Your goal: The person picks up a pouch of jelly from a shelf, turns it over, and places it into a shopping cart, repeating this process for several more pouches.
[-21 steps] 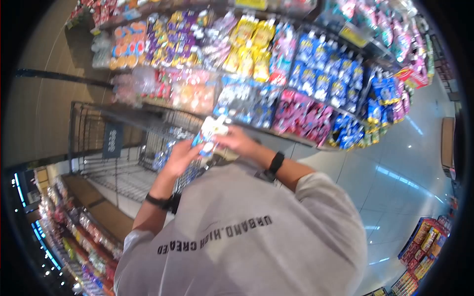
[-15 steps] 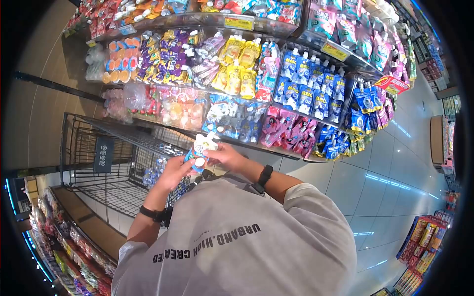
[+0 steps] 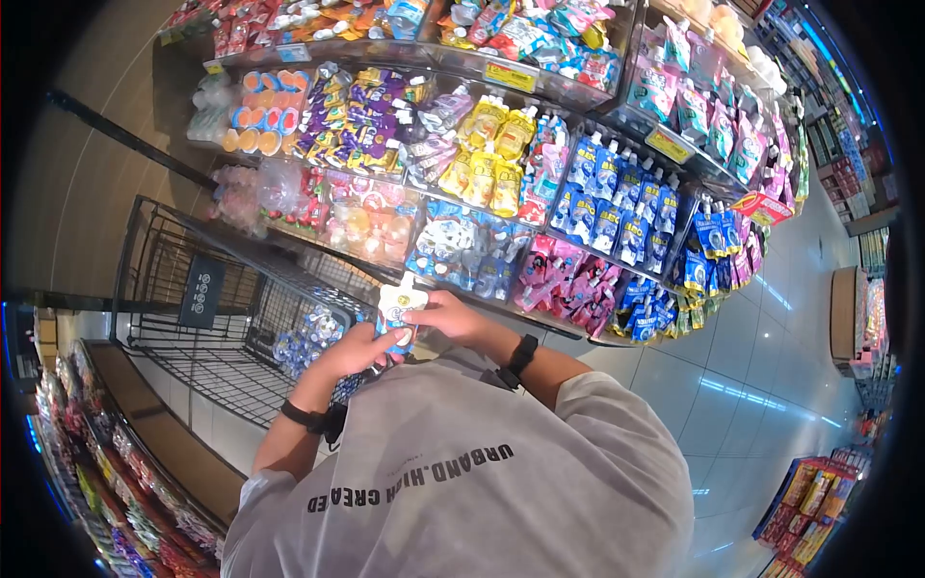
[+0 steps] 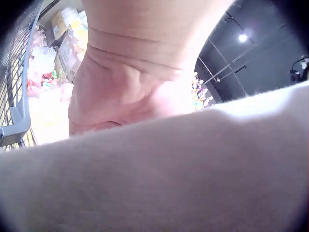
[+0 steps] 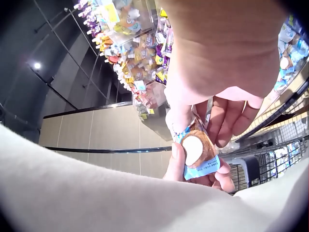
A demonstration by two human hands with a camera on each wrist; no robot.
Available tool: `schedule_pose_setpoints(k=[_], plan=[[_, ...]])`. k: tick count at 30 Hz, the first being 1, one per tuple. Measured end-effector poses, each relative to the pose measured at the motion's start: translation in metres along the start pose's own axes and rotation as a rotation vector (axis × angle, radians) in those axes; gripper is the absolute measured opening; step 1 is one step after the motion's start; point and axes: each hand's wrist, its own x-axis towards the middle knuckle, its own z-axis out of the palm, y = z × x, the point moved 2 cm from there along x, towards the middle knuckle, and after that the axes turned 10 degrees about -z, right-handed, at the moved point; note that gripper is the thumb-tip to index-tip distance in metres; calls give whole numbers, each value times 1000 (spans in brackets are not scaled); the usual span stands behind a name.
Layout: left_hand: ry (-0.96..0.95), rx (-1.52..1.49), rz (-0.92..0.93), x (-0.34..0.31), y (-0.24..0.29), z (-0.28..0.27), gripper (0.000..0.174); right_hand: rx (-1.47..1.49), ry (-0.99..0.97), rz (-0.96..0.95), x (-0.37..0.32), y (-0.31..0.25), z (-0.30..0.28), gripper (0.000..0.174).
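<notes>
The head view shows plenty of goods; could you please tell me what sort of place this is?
Most likely a supermarket or similar shop: a wire shopping cart, rows of bright pouches, and yellow shelf labels.

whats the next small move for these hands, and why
Probably lower the white and blue plastic spouted pouch into the black wire shopping cart: the left hand and right hand hold it near the cart, where shiny blue and white packs lie.
</notes>
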Motion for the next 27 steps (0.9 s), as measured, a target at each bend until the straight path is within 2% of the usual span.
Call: schedule_pose_setpoints(k=[2,5,7,8,10,12,14,15,16,17,18,21,24,26,27], plan=[[46,-4,64,-6,3,1,49,-43,11,21,3,6,-1,34],[83,-10,65,-11,0,0,48,-124,7,76,9,15,0,38],[144,-4,51,-9,-9,-3,42,-168,-6,102,10,15,8,41],[167,16,30,-10,-10,-3,38,-256,-73,159,12,13,9,40],[176,-17,43,0,-28,-4,43,-280,-142,200,15,30,10,39],[189,-1,44,2,-31,-1,40,-148,-149,182,17,42,15,41],[262,141,-7,2,-31,1,39,-231,-130,232,16,38,16,45],[301,268,-36,3,-33,0,41,-264,-120,317,14,30,20,49],[295,262,-50,4,-35,1,41,-295,-112,403,13,29,23,52],[363,389,24,4,-35,2,40,-335,-95,417,15,33,24,56],[428,515,98,4,-34,6,40,-222,-89,343,13,26,31,55],[406,553,28,-1,-21,9,42,-253,-57,371,17,42,25,49],[393,584,39,8,-31,6,43,-250,-132,482,19,39,20,59],[375,521,20,9,-30,7,41,-263,-80,391,19,37,20,57],[251,424,-81,9,-26,5,41,-225,-44,361,21,40,21,54]])
